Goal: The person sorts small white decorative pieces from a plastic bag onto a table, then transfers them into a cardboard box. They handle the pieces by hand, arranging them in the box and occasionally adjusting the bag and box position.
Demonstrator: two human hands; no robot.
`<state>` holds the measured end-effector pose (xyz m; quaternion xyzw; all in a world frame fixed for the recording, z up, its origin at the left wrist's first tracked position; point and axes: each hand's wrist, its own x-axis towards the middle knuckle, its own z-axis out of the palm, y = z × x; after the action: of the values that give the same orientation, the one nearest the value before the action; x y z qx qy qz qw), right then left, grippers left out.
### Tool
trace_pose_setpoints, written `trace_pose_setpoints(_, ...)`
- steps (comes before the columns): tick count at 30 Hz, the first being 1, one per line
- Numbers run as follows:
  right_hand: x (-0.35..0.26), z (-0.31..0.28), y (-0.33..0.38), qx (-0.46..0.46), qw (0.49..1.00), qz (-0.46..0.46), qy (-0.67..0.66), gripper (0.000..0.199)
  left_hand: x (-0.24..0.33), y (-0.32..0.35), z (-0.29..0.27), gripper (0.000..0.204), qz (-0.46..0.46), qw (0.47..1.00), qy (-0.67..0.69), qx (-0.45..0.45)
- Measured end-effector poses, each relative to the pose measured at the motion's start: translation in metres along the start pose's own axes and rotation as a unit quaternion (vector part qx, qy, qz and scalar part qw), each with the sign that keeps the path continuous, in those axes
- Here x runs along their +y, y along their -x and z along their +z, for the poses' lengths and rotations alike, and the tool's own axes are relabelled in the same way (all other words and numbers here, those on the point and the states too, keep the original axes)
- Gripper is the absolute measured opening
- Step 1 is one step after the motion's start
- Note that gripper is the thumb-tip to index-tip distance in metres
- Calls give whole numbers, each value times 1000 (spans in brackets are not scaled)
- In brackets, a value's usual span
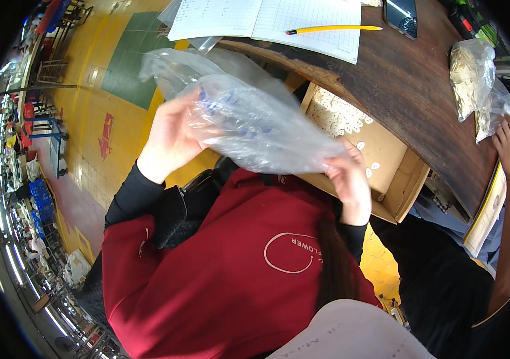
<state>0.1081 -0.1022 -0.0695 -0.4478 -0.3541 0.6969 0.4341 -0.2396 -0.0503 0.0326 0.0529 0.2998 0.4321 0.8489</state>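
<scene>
A clear plastic bag (255,122) with blue printing stretches between my two hands, in front of my chest. My left hand (174,134) grips it at its left end, some fingers hidden behind the film. At the other end, my right hand (350,179) pinches the bag's lower right corner between thumb and fingers. The bag looks flat and crumpled, and I make out nothing inside it. Below and behind the bag, an open cardboard box (395,179) holds many small pale pieces with holes; the bag covers part of it.
On the dark wooden table (386,78) lie an open notebook (321,45), a yellow pencil (333,28) and a phone (401,17). Bags of pale pieces (470,78) stand at the right, where another person's hand (508,143) touches one. A yellow floor (87,78) extends at the left.
</scene>
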Motion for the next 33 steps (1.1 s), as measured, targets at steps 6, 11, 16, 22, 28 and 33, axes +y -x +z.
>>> trace_pose_setpoints(6,-27,-25,-6,36,831,89,-547,39,-8,-7,7,35,-218,923,-317,-8)
trace_pose_setpoints(11,-29,-2,-6,122,927,-53,-351,52,-5,0,22,26,-129,876,-465,-6)
trace_pose_setpoints(16,-46,22,13,235,836,-421,263,77,-32,-13,36,37,-17,846,-524,98)
trace_pose_setpoints(22,-57,41,31,71,962,-137,226,25,-40,-9,63,59,-146,829,-523,-133)
trace_pose_setpoints(28,-63,7,54,-24,978,-26,-205,35,-17,-11,80,53,196,536,-818,-67)
trace_pose_setpoints(33,-67,-1,52,48,938,18,-343,43,-78,-30,92,49,366,580,-728,-13)
